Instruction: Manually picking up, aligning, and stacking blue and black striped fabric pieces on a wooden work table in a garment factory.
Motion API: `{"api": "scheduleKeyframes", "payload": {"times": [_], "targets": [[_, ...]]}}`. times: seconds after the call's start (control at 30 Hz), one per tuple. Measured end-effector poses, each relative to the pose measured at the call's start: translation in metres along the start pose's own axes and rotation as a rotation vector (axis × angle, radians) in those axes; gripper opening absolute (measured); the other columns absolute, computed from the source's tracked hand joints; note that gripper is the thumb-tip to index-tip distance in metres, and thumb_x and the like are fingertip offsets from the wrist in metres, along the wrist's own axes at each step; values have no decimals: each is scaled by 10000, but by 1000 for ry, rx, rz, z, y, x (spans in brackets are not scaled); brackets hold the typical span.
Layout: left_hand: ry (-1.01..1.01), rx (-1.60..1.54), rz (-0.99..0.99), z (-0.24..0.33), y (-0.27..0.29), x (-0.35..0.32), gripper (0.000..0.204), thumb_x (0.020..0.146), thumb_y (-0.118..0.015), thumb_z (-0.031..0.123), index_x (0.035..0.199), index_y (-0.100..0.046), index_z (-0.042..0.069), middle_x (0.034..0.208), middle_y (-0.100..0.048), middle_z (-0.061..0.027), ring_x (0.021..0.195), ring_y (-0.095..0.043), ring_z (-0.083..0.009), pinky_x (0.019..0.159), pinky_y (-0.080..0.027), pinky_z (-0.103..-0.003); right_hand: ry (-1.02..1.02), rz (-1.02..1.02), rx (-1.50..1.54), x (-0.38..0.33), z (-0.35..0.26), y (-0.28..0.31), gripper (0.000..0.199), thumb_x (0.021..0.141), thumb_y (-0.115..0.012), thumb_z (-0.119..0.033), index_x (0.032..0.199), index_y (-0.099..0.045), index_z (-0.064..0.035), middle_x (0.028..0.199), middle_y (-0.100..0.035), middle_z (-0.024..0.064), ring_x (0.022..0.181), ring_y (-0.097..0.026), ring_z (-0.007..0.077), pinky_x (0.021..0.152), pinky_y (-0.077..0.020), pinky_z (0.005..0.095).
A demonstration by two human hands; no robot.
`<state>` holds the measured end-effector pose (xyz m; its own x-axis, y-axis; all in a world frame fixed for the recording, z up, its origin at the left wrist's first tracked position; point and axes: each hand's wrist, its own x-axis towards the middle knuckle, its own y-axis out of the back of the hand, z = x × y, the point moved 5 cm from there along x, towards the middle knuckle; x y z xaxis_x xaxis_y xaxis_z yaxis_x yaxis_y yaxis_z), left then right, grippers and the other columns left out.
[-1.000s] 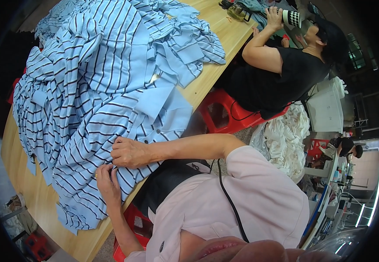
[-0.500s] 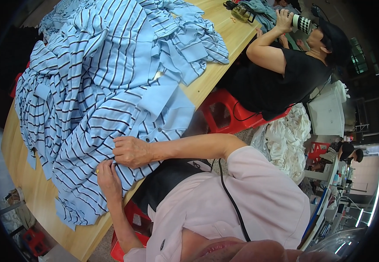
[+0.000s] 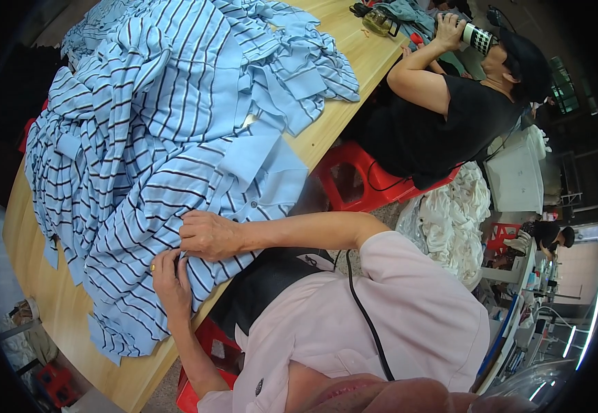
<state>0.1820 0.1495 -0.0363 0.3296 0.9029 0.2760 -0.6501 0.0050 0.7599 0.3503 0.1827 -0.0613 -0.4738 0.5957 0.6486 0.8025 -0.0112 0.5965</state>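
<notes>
Both hands barely shifted since earlier frames; co-worker's raised arm lifted bottle higher. Left hand [image 3: 170,281] pinching fold of light-blue, dark-striped knit shirt [image 3: 175,199], fingers closed on fabric, near bench edge. Right hand [image 3: 207,235] just beside it, flat on same shirt, fingers curled, pressing cloth down. Shirt lies atop big heap of matching striped garments [image 3: 141,89] covering long wooden bench [image 3: 44,296]. Red plastic stool [image 3: 357,175] beyond. Co-worker in black top [image 3: 443,124] sits further along bench. White cloth pile [image 3: 454,217] on floor.

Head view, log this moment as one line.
left hand: pinching striped shirt | right hand: pressing shirt | wooden table | co-worker seated
</notes>
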Motion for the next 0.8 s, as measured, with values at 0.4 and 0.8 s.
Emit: {"api": "scheduleKeyframes", "payload": {"times": [0.4,0.8], "targets": [[-17,-146,83,-5,-4,-3,197,925,-758,-62,1117,-726,-35,1030,-754,-164,937,-716,-323,873,-553,-387,-2,11,33,-1,-1,8,145,810,-818,-93,854,-684,-57,873,-607,70,873,-654,287,1083,-517,505],[166,-413,71,-29,-5,-10,180,884,-793,-98,1055,-772,-47,1004,-789,-126,915,-724,-213,844,-557,-318,67,-30,-15,-3,-1,4,103,791,-798,-107,836,-714,-67,839,-608,52,864,-650,253,1093,-513,485]]}}
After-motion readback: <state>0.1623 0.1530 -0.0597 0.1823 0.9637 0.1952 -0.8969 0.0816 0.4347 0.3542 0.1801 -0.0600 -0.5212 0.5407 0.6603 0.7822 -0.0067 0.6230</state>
